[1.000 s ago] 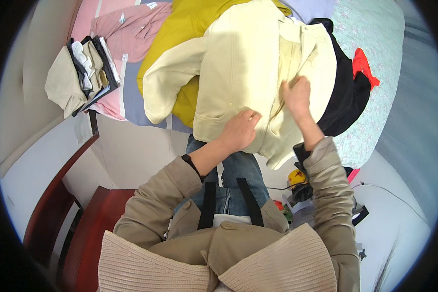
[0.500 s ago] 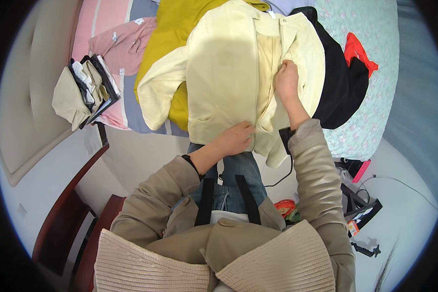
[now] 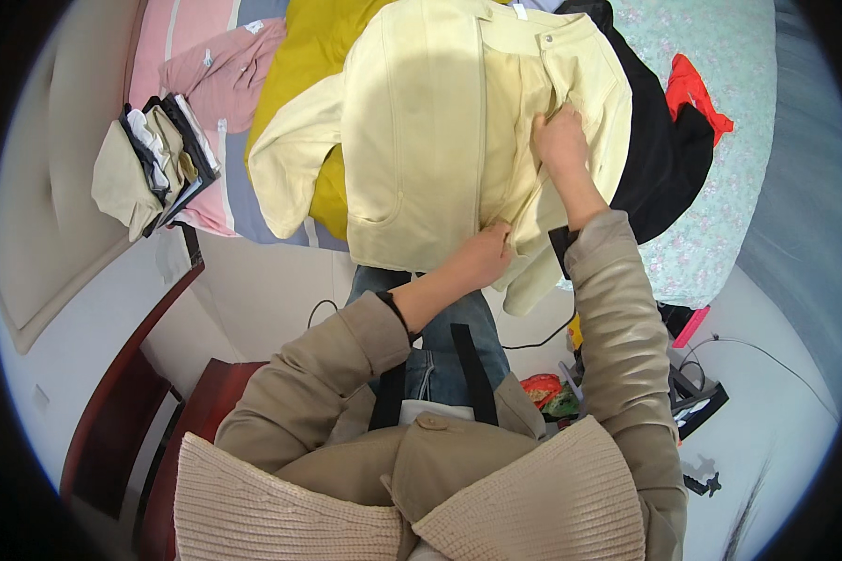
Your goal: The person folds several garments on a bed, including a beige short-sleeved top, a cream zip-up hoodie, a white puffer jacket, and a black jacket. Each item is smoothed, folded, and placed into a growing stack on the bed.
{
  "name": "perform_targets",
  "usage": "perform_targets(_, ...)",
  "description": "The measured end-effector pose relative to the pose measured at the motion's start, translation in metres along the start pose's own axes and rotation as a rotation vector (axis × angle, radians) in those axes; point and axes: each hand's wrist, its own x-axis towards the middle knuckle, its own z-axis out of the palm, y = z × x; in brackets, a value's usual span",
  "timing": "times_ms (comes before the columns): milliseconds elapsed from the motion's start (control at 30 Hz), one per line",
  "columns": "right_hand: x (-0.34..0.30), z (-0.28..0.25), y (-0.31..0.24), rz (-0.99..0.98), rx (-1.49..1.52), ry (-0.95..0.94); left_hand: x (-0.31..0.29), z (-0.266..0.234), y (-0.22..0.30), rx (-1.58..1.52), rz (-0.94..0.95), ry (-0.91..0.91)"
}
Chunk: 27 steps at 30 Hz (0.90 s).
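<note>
A pale cream jacket (image 3: pixel 412 150) lies spread on the bed, its front parted and the lining showing along the opening. My left hand (image 3: pixel 483 256) is closed at the lower end of that opening, fingers pinching the fabric near the hem. Higher up and to the right, my right hand (image 3: pixel 561 146) is closed on the jacket's right front panel, below a snap at the collar. One sleeve reaches out to the left. The fingertips of both hands are partly hidden by cloth.
Under the jacket are a mustard-yellow garment (image 3: pixel 290 93) and a black garment (image 3: pixel 678 178). A red cloth (image 3: pixel 692 98) lies far right on the floral bed cover (image 3: pixel 720 234). Folded clothes (image 3: pixel 154 159) are piled at the left bed edge. A dark red wooden chair (image 3: pixel 131 411) stands lower left.
My left hand has moved right and slightly up along the jacket's opening. My right hand has shifted slightly right, still on the front panel. The whole view has shifted a little.
</note>
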Motion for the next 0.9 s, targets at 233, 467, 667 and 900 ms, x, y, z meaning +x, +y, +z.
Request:
perform_targets(233,0.0,-0.04,0.028,-0.083,0.328,-0.024,0.002,0.026,0.015,-0.5,-0.145,-0.619)
perform_targets(467,-0.026,-0.096,-0.021,-0.376,0.533,-0.078,-0.004,0.044,0.002,-0.031,0.387,0.147)
perform_targets(667,-0.022,-0.055,-0.066,-0.498,0.418,-0.04,-0.005,0.01,-0.002,-0.389,-0.141,0.273)
perform_targets(900,-0.107,-0.035,0.031,-0.117,0.592,-0.403,-0.006,-0.007,-0.013,-0.395,-0.135,0.247)
